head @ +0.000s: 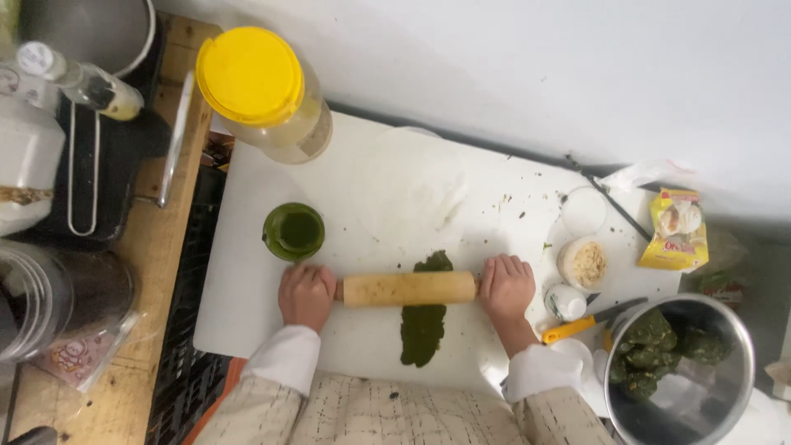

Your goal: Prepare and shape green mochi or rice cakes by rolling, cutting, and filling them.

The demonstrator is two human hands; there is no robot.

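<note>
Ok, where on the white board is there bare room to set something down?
Bare patches on the white board: the near-left corner below the left hand, and the strip between the green jar and the flour patch. Crowded at the right, around the small tubs, knife and steel bowl.

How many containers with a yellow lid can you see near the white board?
1. The clear plastic jar with the round yellow lid stands at the far left corner of the white cutting board, beyond the small green-filled cup. Others may be out of frame.
</note>
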